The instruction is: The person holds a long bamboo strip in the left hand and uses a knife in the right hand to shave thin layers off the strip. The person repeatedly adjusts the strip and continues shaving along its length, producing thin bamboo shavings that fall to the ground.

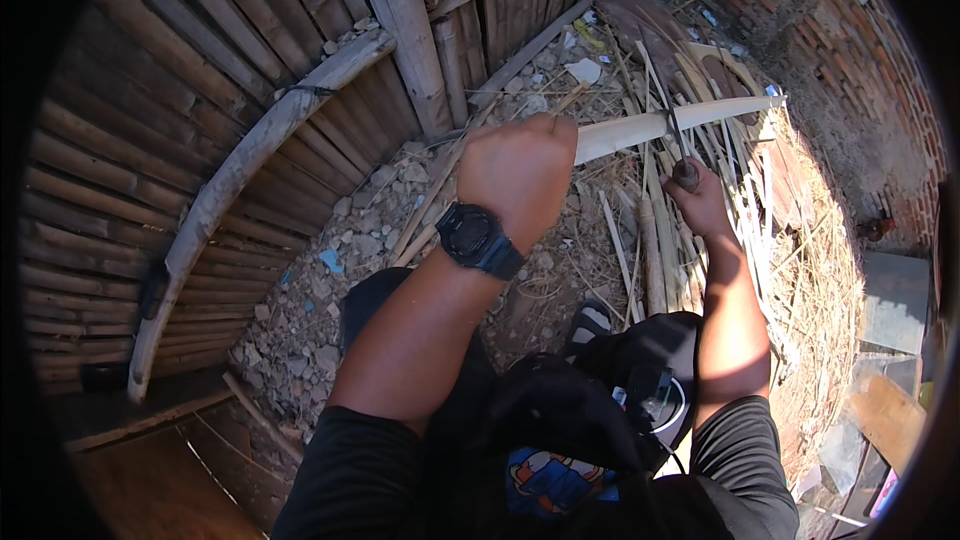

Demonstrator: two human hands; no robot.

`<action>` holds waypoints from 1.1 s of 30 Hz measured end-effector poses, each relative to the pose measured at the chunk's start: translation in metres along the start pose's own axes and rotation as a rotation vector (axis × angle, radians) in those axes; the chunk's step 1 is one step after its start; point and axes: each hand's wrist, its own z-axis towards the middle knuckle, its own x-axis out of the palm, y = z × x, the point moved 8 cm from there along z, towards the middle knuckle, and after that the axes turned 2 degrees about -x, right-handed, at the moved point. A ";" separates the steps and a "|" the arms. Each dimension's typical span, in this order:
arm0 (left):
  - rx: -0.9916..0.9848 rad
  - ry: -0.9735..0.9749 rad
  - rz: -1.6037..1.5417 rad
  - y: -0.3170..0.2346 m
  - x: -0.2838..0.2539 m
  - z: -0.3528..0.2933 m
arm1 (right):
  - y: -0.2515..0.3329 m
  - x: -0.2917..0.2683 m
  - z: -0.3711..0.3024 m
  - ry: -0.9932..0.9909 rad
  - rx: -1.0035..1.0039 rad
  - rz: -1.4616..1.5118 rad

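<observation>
My left hand (525,165), with a black watch (472,233) on its wrist, is closed around one end of a long pale bamboo strip (625,134). From my fist the strip runs out to the right, tapering toward its far tip. My right hand (703,202) grips the round wooden handle of a long knife (674,130). The narrow dark blade points away from me and crosses the strip near its middle. Whether the edge is cutting in or only lying against it, I cannot tell.
Split bamboo pieces (655,250) and pale shavings (815,290) lie in a heap below and right of my hands. Broken stones (300,365) cover the ground at left. A bamboo wall (110,200) rises on the left, a brick wall (830,60) at the far right.
</observation>
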 end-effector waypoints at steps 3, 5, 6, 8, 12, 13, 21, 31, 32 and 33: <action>0.006 0.010 0.030 -0.003 0.005 -0.002 | -0.017 -0.002 0.001 -0.012 0.064 0.032; 0.007 0.006 0.037 -0.002 0.004 -0.002 | -0.007 0.004 -0.002 -0.006 0.029 0.044; 0.008 0.003 0.039 -0.002 0.004 -0.002 | -0.001 0.007 -0.004 -0.005 0.012 0.049; -0.021 0.058 0.045 0.003 0.009 -0.002 | 0.021 0.008 -0.004 -0.058 -0.164 -0.015; -0.098 0.151 -0.018 0.015 0.016 0.000 | -0.004 0.004 0.000 -0.009 -0.067 0.042; -0.120 0.169 -0.036 0.019 0.017 0.000 | -0.014 0.000 0.002 -0.035 0.009 -0.016; -0.199 0.197 -0.111 0.040 0.021 0.002 | 0.051 0.014 -0.006 0.119 -0.130 -0.080; -0.234 0.247 -0.226 0.042 0.039 0.003 | 0.044 0.002 -0.008 0.080 -0.143 -0.120; -0.251 0.259 -0.263 0.044 0.040 0.002 | 0.050 0.003 -0.010 0.113 -0.175 -0.115; -0.262 0.272 -0.309 0.043 0.041 0.001 | 0.036 -0.004 -0.011 0.055 -0.107 -0.058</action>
